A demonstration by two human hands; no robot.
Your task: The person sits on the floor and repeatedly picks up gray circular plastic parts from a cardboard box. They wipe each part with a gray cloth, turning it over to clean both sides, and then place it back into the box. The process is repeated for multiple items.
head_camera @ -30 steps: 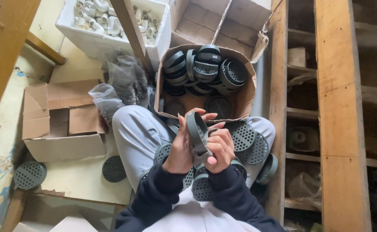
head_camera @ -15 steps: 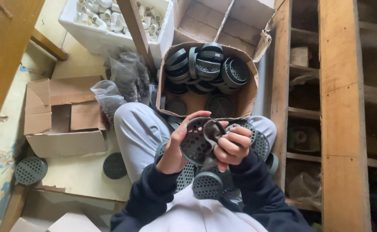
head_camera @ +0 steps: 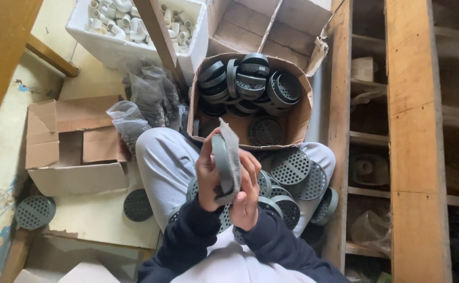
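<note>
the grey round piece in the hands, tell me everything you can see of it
The grey round piece is a shallow disc with a raised rim, seemingly plastic, held edge-on and nearly upright, so its face is hidden. The left hand grips it from the left; the right hand presses a grey cloth against its right side. It sits above the lap, before the cardboard box.

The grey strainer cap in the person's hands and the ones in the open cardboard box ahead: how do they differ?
The held cap stands edge-on between the left hand and right hand, with a grey cloth against it; the boxed caps lie piled, untouched, some showing their perforated faces. All are round, dark grey and similar in size.
</note>
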